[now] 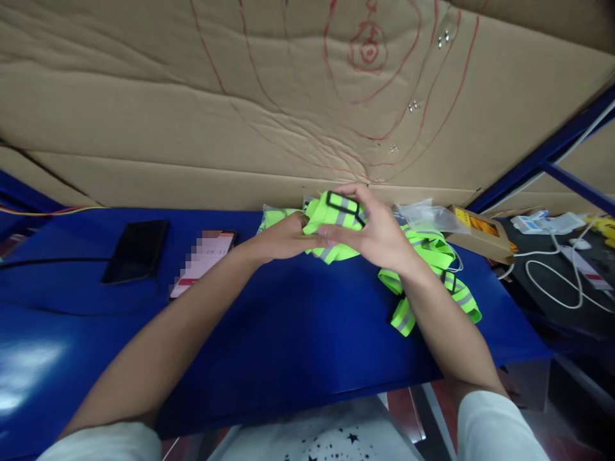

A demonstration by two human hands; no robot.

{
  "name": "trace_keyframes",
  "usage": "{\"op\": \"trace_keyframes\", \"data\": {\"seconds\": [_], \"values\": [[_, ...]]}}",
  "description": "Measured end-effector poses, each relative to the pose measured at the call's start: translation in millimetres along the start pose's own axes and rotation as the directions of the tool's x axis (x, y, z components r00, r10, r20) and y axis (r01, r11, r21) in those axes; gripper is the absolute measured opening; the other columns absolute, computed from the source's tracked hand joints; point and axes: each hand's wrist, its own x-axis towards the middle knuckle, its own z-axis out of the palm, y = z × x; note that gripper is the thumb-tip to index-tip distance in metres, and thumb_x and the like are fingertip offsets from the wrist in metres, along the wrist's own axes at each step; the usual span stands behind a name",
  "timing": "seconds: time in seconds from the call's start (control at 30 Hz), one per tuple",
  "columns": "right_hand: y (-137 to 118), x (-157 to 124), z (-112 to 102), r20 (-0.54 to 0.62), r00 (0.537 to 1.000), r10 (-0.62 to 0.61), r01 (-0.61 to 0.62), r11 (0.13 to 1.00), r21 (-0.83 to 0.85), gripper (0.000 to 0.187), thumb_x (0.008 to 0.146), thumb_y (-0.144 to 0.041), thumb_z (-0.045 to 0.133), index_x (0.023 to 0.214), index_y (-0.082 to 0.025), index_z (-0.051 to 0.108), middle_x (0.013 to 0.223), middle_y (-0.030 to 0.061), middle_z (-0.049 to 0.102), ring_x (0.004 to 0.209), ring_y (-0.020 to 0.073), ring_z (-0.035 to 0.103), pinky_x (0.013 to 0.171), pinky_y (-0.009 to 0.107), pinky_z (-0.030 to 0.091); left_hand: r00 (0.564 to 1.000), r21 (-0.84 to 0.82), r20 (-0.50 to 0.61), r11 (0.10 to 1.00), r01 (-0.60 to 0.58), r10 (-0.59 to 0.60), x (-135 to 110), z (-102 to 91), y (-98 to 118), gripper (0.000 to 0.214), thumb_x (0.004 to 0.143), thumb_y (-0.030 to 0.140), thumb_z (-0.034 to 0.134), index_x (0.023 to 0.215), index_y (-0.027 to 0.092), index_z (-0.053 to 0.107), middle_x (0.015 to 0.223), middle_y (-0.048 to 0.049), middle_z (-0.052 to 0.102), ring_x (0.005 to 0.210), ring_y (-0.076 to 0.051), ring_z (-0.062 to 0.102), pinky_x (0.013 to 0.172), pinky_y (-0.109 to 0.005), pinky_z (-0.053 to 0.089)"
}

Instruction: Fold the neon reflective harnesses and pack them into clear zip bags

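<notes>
Between my two hands is a bundled neon-green strap (327, 221) with grey reflective stripes and a black rectangular buckle. My left hand (284, 238) grips its left side, the fingertips partly hidden behind the fabric. From the right, my right hand (379, 227) closes round the bundle, thumb in front and fingers over the top. More neon-green strap (278, 218) in clear plastic lies just behind my left hand. Beside my right forearm, loose reflective straps (430, 256) spread over the blue table (298, 333), some of them hidden by the arm.
On the left lie a black tablet (135, 251) with a cable and a lit phone (204, 259). A clear plastic bag (427, 214) and an open cardboard box (483, 234) stand back right. Cardboard (168, 141) walls the rear. White cables (552, 282) trail over the black surface at right.
</notes>
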Motion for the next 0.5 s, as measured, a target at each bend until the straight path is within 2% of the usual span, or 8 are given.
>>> {"op": "trace_keyframes", "data": {"seconds": [0.03, 0.1, 0.17, 0.2, 0.27, 0.37, 0.43, 0.5], "values": [[2, 1, 2, -0.038, 0.998, 0.047, -0.043, 0.995, 0.094, 0.049, 0.078, -0.049, 0.083, 0.117, -0.025, 0.064, 0.118, 0.0015, 0.074, 0.111, 0.0244, 0.069, 0.103, 0.04, 0.053, 0.999, 0.032, -0.033, 0.999, 0.004, -0.003, -1, 1.4, 4, 0.047, 0.079, 0.058, 0.08, 0.091, 0.013, 0.072, 0.082, -0.0075, 0.075, 0.072, -0.02, 0.07, 0.065, -0.028, 0.055], [7, 4, 8, -0.037, 0.985, 0.17, -0.148, 0.931, 0.335, 0.046, 0.078, -0.05, 0.081, 0.112, -0.025, 0.064, 0.112, 0.0008, 0.074, 0.104, 0.0228, 0.072, 0.096, 0.038, 0.058, 0.979, 0.048, -0.194, 0.997, -0.057, 0.066, -2, 5.1, 11, 0.055, 0.077, 0.061, 0.081, 0.102, 0.014, 0.068, 0.095, -0.0094, 0.075, 0.078, -0.02, 0.071, 0.068, -0.028, 0.056], [11, 8, 15, 0.058, 0.962, 0.267, -0.253, 0.79, 0.558, 0.048, 0.079, -0.053, 0.079, 0.113, -0.025, 0.062, 0.111, 0.0025, 0.075, 0.099, 0.0229, 0.075, 0.089, 0.037, 0.062, 0.911, 0.019, -0.355, 0.976, -0.216, 0.209, -3, 8.7, 16, 0.069, 0.072, 0.061, 0.086, 0.119, 0.017, 0.059, 0.117, -0.0106, 0.071, 0.098, -0.022, 0.07, 0.081, -0.028, 0.056], [12, 10, 18, 0.121, 0.949, 0.289, -0.299, 0.716, 0.631, 0.05, 0.079, -0.054, 0.079, 0.114, -0.024, 0.061, 0.111, 0.0038, 0.076, 0.098, 0.0233, 0.075, 0.088, 0.038, 0.063, 0.884, -0.003, -0.385, 0.957, -0.289, 0.266, -3, 10.1, 17, 0.076, 0.071, 0.061, 0.087, 0.125, 0.018, 0.055, 0.125, -0.0107, 0.068, 0.106, -0.022, 0.068, 0.088, -0.028, 0.055], [13, 12, 22, 0.196, 0.934, 0.299, -0.347, 0.622, 0.703, 0.052, 0.079, -0.055, 0.08, 0.116, -0.023, 0.061, 0.113, 0.0056, 0.076, 0.101, 0.0238, 0.076, 0.091, 0.038, 0.063, 0.867, -0.04, -0.383, 0.932, -0.361, 0.319, -2, 12.2, 17, 0.078, 0.073, 0.062, 0.086, 0.127, 0.019, 0.051, 0.127, -0.0105, 0.065, 0.111, -0.021, 0.065, 0.092, -0.028, 0.054], [11, 11, 26, 0.162, 0.934, 0.318, -0.333, 0.609, 0.72, 0.055, 0.077, -0.057, 0.082, 0.116, -0.024, 0.061, 0.112, 0.0046, 0.077, 0.103, 0.0238, 0.075, 0.093, 0.037, 0.063, 0.818, -0.021, -0.437, 0.905, -0.424, 0.373, 3, 14.0, 11, 0.074, 0.073, 0.066, 0.085, 0.12, 0.02, 0.05, 0.117, -0.0082, 0.066, 0.101, -0.02, 0.066, 0.088, -0.03, 0.055], [10, 9, 28, 0.039, 0.94, 0.338, -0.264, 0.651, 0.711, 0.059, 0.073, -0.057, 0.086, 0.117, -0.026, 0.061, 0.111, 0.0025, 0.076, 0.102, 0.0231, 0.075, 0.092, 0.037, 0.063, 0.768, 0.006, -0.493, 0.884, -0.467, 0.409, 7, 14.5, 6, 0.073, 0.072, 0.068, 0.084, 0.116, 0.022, 0.049, 0.111, -0.0063, 0.066, 0.096, -0.02, 0.066, 0.084, -0.031, 0.056], [11, 7, 31, -0.082, 0.952, 0.295, -0.166, 0.723, 0.67, 0.064, 0.068, -0.053, 0.09, 0.119, -0.027, 0.061, 0.115, 0.0007, 0.074, 0.106, 0.0222, 0.073, 0.095, 0.036, 0.062, 0.748, 0.025, -0.508, 0.875, -0.483, 0.427, 9, 14.5, 4, 0.07, 0.073, 0.067, 0.084, 0.114, 0.023, 0.047, 0.106, -0.0046, 0.065, 0.091, -0.019, 0.066, 0.08, -0.03, 0.056]]}}
